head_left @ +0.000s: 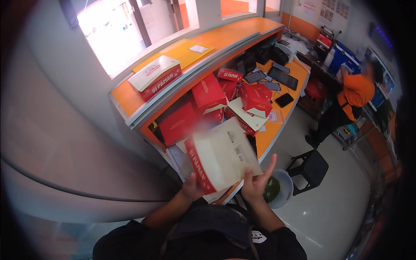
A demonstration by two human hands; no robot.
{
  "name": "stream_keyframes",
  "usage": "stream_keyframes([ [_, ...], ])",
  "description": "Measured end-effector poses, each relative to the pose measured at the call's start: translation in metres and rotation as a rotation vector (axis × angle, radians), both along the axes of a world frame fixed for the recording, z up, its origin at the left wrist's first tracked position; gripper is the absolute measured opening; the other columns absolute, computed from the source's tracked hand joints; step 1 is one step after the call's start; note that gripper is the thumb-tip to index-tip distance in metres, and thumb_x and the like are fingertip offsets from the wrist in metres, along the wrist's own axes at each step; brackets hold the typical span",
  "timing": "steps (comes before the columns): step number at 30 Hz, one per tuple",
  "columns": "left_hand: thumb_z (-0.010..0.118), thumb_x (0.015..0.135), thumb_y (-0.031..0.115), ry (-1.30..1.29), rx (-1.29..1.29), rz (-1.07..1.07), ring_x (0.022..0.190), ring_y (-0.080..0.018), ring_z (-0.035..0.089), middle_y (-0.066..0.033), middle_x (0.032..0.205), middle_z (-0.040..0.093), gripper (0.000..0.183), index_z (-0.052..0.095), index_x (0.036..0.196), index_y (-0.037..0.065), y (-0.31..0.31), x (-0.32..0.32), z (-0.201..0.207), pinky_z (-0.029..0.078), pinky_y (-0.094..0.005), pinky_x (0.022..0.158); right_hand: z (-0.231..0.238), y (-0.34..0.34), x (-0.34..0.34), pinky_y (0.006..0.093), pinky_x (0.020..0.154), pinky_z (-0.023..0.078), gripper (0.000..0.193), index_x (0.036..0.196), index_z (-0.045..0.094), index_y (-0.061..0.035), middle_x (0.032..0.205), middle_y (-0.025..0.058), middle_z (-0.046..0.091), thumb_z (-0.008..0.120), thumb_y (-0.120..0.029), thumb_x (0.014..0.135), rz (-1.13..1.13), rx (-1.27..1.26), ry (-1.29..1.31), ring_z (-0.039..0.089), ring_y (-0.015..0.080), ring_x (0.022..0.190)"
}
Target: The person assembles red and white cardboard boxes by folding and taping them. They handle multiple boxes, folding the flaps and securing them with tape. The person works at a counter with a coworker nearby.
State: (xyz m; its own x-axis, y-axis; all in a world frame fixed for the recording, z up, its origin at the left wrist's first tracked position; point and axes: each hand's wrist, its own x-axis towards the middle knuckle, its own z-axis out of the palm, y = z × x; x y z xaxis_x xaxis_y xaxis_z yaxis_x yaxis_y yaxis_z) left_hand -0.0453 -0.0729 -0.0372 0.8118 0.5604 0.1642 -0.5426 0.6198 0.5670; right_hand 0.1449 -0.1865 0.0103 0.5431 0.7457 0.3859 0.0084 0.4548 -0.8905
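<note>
Both of my hands hold a cream and red cardboard food box (222,152), tilted in front of my body over the near end of the counter. My left hand (190,187) grips its lower left corner beside the red printed side, with some fingers hidden by the box. At the lower right edge, my right hand (255,185) has its thumb against the cream face and one finger stretched outward. Just beyond, several red boxes (209,92) lie heaped on the lower orange counter, among them a cream-lidded box (247,113).
On the upper ledge sit another box (160,82) and a yellow envelope (184,51). Phones and a tablet (283,78) cover the counter's far end. A black stool (308,170) and a pale bucket (284,188) stand at right. A person in orange (356,93) works beyond them.
</note>
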Motion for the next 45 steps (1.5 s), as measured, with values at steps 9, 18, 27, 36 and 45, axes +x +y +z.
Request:
stream_keyframes([
  [9,0.060,0.101,0.040,-0.031,-0.270,0.201,0.127,-0.0358,0.065,-0.0215,0.143,0.060,0.069,0.039,0.154,0.003,0.011,0.014,0.042,0.054,-0.0535,0.107,0.011,-0.011,0.019,0.0411,0.086,0.059,0.065,0.152,0.035,0.0075,0.126,0.0225,0.068,0.067,-0.011,0.099,-0.080,-0.174,-0.669,0.074,0.0349,0.101],
  [18,0.049,0.102,0.059,-0.099,-0.251,-0.013,0.143,-0.0376,0.050,-0.0162,0.158,0.047,0.077,0.036,0.160,0.010,0.050,0.074,0.115,0.045,-0.0589,0.113,0.063,0.008,0.059,0.0326,0.085,0.058,0.042,0.125,0.057,-0.0029,0.132,0.0183,0.057,0.079,-0.001,0.089,0.005,-0.028,-0.263,0.065,0.0243,0.118],
  [27,0.054,0.101,0.052,0.083,-0.223,0.149,0.132,-0.0302,0.060,-0.0152,0.144,0.060,0.068,0.045,0.152,0.008,0.042,0.104,0.133,0.049,-0.0511,0.110,0.080,0.015,0.056,0.0505,0.113,0.047,0.071,0.130,0.048,-0.0127,0.156,0.0253,0.038,0.091,-0.001,0.076,-0.041,-0.012,-1.022,0.051,0.0419,0.140],
  [36,0.052,0.101,0.054,0.064,-0.250,0.026,0.130,-0.0342,0.060,-0.0166,0.146,0.058,0.069,0.045,0.152,0.008,0.046,0.097,0.127,0.049,-0.0524,0.109,0.054,0.019,0.046,0.0518,0.108,0.048,0.067,0.134,0.049,-0.0101,0.150,0.0318,0.045,0.089,-0.006,0.080,-0.258,0.147,-0.878,0.054,0.0482,0.133],
  [45,0.048,0.104,0.053,0.025,-0.238,-0.012,0.133,-0.0340,0.057,-0.0163,0.148,0.056,0.069,0.042,0.156,0.009,0.024,0.098,0.141,0.048,-0.0530,0.109,0.032,0.010,0.025,0.0411,0.117,0.038,0.070,0.156,0.041,-0.0021,0.155,0.0233,0.047,0.067,0.003,0.091,0.062,0.143,-0.233,0.049,0.0365,0.140],
])
